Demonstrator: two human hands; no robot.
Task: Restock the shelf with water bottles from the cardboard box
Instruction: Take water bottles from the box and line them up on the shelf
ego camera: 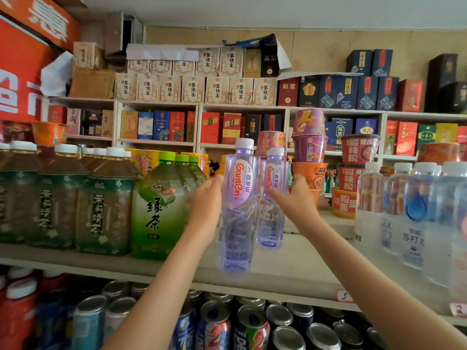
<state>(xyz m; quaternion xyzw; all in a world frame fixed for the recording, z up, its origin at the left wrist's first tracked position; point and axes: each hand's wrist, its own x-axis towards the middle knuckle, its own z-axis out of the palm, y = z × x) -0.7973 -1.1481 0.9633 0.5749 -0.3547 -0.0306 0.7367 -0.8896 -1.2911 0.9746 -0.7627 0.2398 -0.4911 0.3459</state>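
you're in a small retail shop, a grocery or convenience store. stocked shelf (290,271) in front of you, goods faced outward in rows: large tea bottles (103,203), green tea bottles (161,208), clear water bottles (414,213). drink cans (252,327) packed tight on the tier below. handwritten price tag (344,296) stuck to the shelf edge. instant noodle cups (309,145) stacked behind. back wall shelving holds boxed liquor gift cartons (217,89), red and blue ones in cubbies. big red sign (22,72) hangs at your left.

tea bottles (106,203) left of water bottles (238,205), cans (252,327) below
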